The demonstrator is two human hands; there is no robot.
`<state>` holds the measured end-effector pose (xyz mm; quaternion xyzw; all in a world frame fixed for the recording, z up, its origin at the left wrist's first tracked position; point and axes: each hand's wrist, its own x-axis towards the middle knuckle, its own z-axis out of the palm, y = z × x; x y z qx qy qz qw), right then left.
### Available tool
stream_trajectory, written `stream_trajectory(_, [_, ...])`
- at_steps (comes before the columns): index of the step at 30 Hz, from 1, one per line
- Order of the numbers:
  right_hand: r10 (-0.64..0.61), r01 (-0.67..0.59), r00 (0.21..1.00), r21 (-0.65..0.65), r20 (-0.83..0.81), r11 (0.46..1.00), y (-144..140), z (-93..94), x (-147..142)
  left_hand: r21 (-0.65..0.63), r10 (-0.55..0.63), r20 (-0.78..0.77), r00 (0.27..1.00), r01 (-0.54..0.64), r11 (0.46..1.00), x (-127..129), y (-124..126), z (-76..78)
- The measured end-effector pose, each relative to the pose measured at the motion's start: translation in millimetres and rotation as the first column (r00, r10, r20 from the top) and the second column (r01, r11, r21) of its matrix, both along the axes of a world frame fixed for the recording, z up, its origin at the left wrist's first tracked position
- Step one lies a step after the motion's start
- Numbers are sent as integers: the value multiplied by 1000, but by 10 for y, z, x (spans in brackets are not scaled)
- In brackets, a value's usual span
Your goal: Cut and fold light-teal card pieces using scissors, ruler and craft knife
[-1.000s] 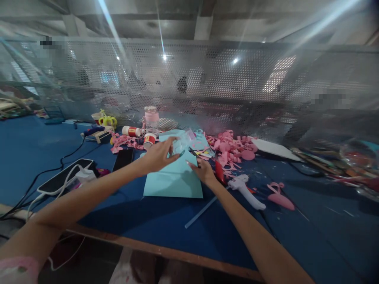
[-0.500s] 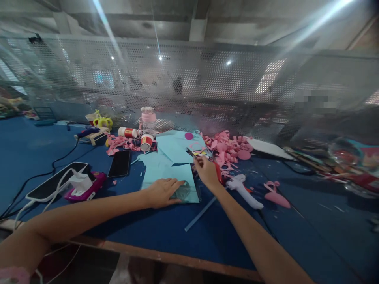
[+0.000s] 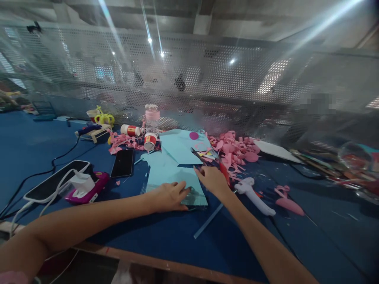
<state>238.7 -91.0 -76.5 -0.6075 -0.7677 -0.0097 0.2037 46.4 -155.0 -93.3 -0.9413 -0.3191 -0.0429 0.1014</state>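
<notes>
The left hand (image 3: 170, 195) lay flat, fingers spread, on the near edge of a light blue sheet (image 3: 174, 179) spread on the blue table (image 3: 166, 236). Just at its three o'clock, the right hand (image 3: 212, 179) rested on the sheet's right edge, fingers loosely curled; whether it held anything could not be told. At two o'clock from the hands lay a heap of pink scraps (image 3: 233, 148); at three o'clock, a white glue gun (image 3: 254, 192). At ten o'clock lay a black phone (image 3: 122, 162), and beyond it, at eleven, a small red-banded cup (image 3: 150, 141).
</notes>
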Motion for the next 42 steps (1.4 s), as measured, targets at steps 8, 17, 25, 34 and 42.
stream_trajectory(8, [103,-80,977,-128,188,989,-122,-7,-130,39,-120,4,993,120,992,2,-110,24])
stream_trajectory(17, [183,-185,973,2,142,983,-47,-155,-89,277,-98,276,956,18,961,-151,116,66])
stream_trajectory(25, [-62,63,974,-4,-216,998,-63,-296,-191,185,-143,264,954,96,978,-94,121,-98])
stream_trajectory(34, [-163,70,613,-153,-773,986,12,-155,-153,353,-174,402,899,23,935,-135,132,-100])
stream_trajectory(42, [-245,-413,480,-463,-842,784,-40,18,-135,480,-212,498,841,-64,875,-150,163,-110])
